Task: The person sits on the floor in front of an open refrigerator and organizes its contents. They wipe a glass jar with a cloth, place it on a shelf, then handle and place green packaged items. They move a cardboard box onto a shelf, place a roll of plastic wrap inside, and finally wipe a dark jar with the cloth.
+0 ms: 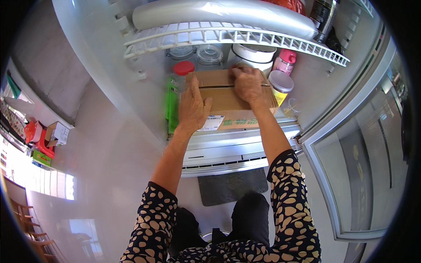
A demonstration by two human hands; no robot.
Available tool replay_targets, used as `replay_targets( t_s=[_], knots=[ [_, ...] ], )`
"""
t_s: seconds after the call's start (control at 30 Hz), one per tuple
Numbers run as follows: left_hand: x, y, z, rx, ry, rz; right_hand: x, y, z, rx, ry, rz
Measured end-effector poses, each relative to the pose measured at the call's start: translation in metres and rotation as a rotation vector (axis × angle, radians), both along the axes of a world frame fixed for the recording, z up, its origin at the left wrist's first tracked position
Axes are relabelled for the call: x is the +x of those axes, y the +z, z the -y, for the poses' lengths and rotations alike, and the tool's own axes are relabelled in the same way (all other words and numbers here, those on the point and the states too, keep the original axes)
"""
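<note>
A brown cardboard box (217, 98) sits on the floor of a glass-door display fridge, with a dark slit between its top flaps. Green printing and a white label (212, 122) mark its front. My left hand (194, 107) lies along the box's left edge, fingers extended and thumb apart on the top. Over the right part of the top is my right hand (248, 83), its fingers curled and blurred near the slit. Whether they grip anything is hidden. A bright green plastic item (172, 105) stands close to the box's left side.
Above runs a white wire shelf (204, 34) bearing a large plastic-film roll (223, 16). Behind the box are clip-lid jars (209, 54), a red lid (184, 67) and a white container (253, 56). A lidded jar (281, 83) and pink bottle (285, 60) stand right. The glass door (358, 157) hangs open.
</note>
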State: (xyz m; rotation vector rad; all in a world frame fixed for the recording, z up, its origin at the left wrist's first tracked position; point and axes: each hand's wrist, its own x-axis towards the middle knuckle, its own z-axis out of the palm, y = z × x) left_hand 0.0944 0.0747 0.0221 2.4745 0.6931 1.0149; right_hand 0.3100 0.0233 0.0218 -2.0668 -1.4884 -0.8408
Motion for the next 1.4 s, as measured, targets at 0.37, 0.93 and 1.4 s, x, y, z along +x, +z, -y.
replay_targets(
  t_s=[0.37, 0.93, 1.4],
  knots=[
    [-0.004, 0.006, 0.002, -0.090, -0.211, 0.142, -0.073, 0.018, -0.026, -0.181, 0.550, -0.256],
    [-0.006, -0.004, -0.005, 0.356, -0.019, -0.263, -0.079, -0.034, 0.109, 0.465, -0.261, -0.072],
    [-0.007, 0.001, -0.003, 0.370, -0.034, -0.301, -0.078, -0.101, 0.113, 0.528, -0.206, -0.134]
  ],
)
